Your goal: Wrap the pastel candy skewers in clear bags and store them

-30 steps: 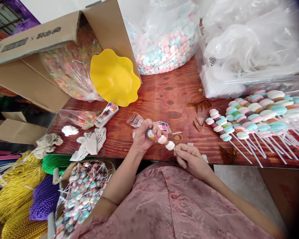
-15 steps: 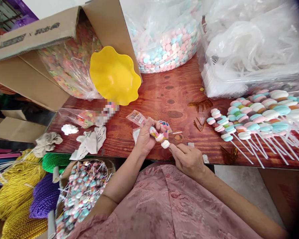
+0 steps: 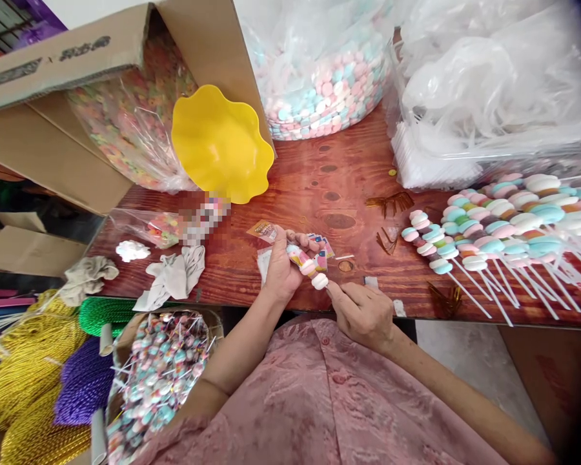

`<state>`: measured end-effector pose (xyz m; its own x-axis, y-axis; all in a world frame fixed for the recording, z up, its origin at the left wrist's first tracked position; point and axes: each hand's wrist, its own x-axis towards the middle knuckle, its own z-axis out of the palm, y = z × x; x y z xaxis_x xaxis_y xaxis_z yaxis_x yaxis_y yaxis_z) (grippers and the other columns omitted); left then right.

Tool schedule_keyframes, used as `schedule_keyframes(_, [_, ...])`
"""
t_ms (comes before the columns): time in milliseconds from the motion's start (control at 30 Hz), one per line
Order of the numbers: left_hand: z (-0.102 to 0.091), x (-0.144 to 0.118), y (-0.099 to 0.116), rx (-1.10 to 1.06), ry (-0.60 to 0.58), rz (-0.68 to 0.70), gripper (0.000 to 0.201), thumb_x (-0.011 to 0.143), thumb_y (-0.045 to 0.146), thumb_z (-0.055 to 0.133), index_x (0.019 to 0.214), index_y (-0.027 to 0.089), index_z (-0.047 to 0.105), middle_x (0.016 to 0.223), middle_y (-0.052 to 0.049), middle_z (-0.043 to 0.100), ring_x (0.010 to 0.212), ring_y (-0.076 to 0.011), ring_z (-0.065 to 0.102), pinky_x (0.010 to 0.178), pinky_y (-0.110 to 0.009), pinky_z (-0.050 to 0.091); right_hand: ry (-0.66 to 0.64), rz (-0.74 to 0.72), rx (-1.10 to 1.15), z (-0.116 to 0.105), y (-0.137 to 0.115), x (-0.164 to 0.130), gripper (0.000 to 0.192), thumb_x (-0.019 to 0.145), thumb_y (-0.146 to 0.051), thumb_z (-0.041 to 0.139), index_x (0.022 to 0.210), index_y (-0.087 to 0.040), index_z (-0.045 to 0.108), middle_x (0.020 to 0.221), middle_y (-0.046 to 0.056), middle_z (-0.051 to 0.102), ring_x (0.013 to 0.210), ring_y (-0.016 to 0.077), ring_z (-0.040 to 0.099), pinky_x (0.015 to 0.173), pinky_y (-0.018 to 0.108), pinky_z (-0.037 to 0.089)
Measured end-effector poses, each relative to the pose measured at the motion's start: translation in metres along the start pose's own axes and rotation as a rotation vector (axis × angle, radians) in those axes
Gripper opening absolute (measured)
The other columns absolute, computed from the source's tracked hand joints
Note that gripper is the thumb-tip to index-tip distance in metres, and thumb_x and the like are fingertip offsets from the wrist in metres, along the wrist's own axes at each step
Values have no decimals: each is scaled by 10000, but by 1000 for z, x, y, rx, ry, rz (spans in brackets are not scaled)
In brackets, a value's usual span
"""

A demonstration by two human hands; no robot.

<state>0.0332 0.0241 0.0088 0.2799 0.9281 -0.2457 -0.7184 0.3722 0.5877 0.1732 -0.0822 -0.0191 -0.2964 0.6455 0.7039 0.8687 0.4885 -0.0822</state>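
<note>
I see my left hand [image 3: 281,268] curled tight around the upper end of a candy skewer [image 3: 310,266], which sits in a small clear wrapper [image 3: 264,231] just above the near edge of the wooden table [image 3: 319,187]. My right hand [image 3: 363,310] pinches the skewer's lower end, fingertips touching the bottom white candy. A pile of finished skewers [image 3: 489,232] lies well apart to the right, and a yellow bowl [image 3: 217,145] sits further back.

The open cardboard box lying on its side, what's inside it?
Inside the open cardboard box sits a clear plastic bag of small multicoloured candy pieces. The yellow wavy-edged plastic bowl leaning before it hides part; the box's depths stay unseen.
</note>
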Motion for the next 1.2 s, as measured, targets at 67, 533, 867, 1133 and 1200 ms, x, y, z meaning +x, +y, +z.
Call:
schedule_keyframes(67, [-1,-3,2,54,-53,-39,457,906,566,557,667,187,465,604,42,515,564,-122,583,824,-380,562,-24,24,38,1,2,0,205,903,-110,501,1009,-134,674,596,-5,555,560,113,452,582,288,291])
schedule_keyframes(533, [-16,-8,11,146,-405,-134,536,741,632,719,669,184,436,615,28,566,632,-185,678,807,-414,560,-576,934,1309,-13,8,14,336,901,-456,498,682,-202,498,459,-67,424,434,80,322,460,234,246])
schedule_keyframes(867, [-9,-12,10,209,-202,-141,474,658,410,868,961,197,573,813,-17,704,828,-227,720,795,-383,562,-155,203,183,1,3,2,224,953,-172,461,843,-157,656,634,19,605,562,113,490,583,275,301])
schedule_keyframes(1133, [-3,-14,-2,155,-72,15,387,690,348,849,730,169,509,655,40,612,622,-126,645,680,-276,541,-122,100,6,6,9,6,230,926,-134,472,952,-155,700,647,16,597,577,121,470,578,281,298])
schedule_keyframes(1200, [-1,-16,-4,178,-103,7,412,704,381,837,687,169,484,627,47,578,617,-122,641,709,-287,549,-133,152,111,7,2,7,230,931,-149,467,872,-157,689,612,11,573,558,120,452,574,281,301])
